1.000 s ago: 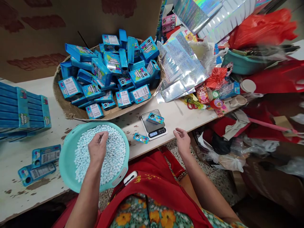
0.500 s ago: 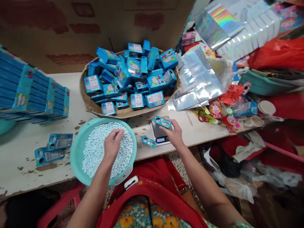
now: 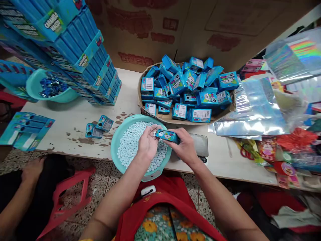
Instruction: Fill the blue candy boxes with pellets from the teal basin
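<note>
My left hand (image 3: 148,143) is cupped palm up over the round turquoise bowl (image 3: 115,147), with a few small pale-blue candies (image 3: 153,132) in it. More of the same candies fill the bowl below. My right hand (image 3: 185,146) grips a small blue candy box (image 3: 167,135), tilted, with a round hole showing white at its left end. That end is close against the fingers of my left hand. Right of my right hand lies a small digital scale (image 3: 200,144), its lower part partly hidden by that hand.
A cardboard tray (image 3: 175,123) heaped with blue boxes stands behind the bowl. Two boxes (image 3: 99,127) lie left of it, near tall stacks of blue packs (image 3: 82,50). Silvery sheets (image 3: 258,110) cover the right side. At lower left, a person's arm (image 3: 22,190) shows beside a red stool (image 3: 72,194).
My right hand has brought the candy box from over the scale to the bowl. My left hand has come up off the candies and turned palm up. The view has swung left.
</note>
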The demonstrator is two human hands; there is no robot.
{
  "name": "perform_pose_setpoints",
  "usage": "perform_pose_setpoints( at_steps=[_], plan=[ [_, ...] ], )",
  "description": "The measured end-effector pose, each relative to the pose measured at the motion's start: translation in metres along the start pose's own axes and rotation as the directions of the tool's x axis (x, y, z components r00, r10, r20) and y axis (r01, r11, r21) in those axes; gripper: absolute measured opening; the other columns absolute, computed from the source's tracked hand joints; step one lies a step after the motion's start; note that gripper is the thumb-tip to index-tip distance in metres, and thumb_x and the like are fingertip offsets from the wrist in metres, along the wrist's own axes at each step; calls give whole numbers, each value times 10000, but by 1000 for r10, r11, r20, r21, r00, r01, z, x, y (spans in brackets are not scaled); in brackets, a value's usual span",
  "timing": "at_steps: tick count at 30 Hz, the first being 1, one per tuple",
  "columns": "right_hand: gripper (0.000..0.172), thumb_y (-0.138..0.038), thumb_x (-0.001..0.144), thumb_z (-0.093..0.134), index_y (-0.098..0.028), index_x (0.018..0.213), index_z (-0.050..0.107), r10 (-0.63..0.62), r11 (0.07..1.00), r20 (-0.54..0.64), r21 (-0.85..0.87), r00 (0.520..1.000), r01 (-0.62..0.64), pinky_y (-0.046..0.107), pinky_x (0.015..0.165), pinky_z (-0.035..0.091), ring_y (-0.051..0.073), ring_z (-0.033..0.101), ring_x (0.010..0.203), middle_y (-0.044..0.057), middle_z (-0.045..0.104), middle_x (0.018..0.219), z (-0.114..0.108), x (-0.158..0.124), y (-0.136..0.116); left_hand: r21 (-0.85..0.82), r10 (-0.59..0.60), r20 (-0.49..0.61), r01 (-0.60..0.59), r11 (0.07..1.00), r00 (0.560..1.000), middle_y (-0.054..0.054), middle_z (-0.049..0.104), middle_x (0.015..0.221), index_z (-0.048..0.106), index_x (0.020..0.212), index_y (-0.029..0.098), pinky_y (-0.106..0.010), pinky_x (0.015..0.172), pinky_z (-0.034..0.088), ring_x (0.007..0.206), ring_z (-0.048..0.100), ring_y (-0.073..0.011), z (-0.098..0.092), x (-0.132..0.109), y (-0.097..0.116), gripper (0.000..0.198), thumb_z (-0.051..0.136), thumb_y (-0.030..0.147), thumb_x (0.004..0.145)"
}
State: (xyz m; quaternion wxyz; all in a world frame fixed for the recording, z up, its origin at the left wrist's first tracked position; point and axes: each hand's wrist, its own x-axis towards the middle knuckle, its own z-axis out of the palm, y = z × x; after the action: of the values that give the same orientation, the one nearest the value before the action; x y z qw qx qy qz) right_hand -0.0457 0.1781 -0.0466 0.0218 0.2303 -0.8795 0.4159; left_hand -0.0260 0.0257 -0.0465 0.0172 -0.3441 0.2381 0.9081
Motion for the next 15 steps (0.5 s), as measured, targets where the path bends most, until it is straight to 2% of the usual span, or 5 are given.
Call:
perform_pose_setpoints(
  at_steps=[4,7,10,12,15],
  plan=[
    [336,-385,769,738,-243,1061,651,74,980,8,185,997,-74,357,811,469,219,596,902,34,623,960,6,-1,-2,346,153,85,-173,922,985,-137,588,1241,620,1038,141,-416,1067,351,1215,503,-249,-26,-7,20,315,445,365,904],
    [370,-406,747,752,-247,1065,649,161,946,-38,293,986,-143,380,838,479,228,602,923,37,624,994,22,-4,-5,732,361,354,-496,467,863,-83,438,1429,540,1253,209,-449,1150,200,1364,319,-261,-41,-17,38,476,584,206,779],
    [396,-418,735,763,-257,1076,643,110,909,17,403,994,-107,407,894,476,239,599,978,48,627,1034,47,-4,-19,724,218,666,-689,44,714,-67,445,1420,499,1300,252,-436,1125,263,1327,370,-253,-47,-28,58,577,590,133,743],
    [528,-433,733,763,-279,1199,568,66,854,56,512,996,-85,429,959,455,250,576,1082,62,604,1157,56,-3,-27,735,162,675,-676,-57,720,-77,568,1264,545,1225,236,-413,1027,393,1175,513,-243,-52,-35,76,467,623,197,766],
    [695,-472,775,707,-285,1366,393,162,817,-68,568,984,-95,458,1031,408,263,501,1221,98,490,1357,44,-6,-14,883,484,451,-453,-122,749,-63,627,1063,574,1123,198,-413,925,459,979,583,-233,-79,-49,122,477,735,349,701]
  ],
)
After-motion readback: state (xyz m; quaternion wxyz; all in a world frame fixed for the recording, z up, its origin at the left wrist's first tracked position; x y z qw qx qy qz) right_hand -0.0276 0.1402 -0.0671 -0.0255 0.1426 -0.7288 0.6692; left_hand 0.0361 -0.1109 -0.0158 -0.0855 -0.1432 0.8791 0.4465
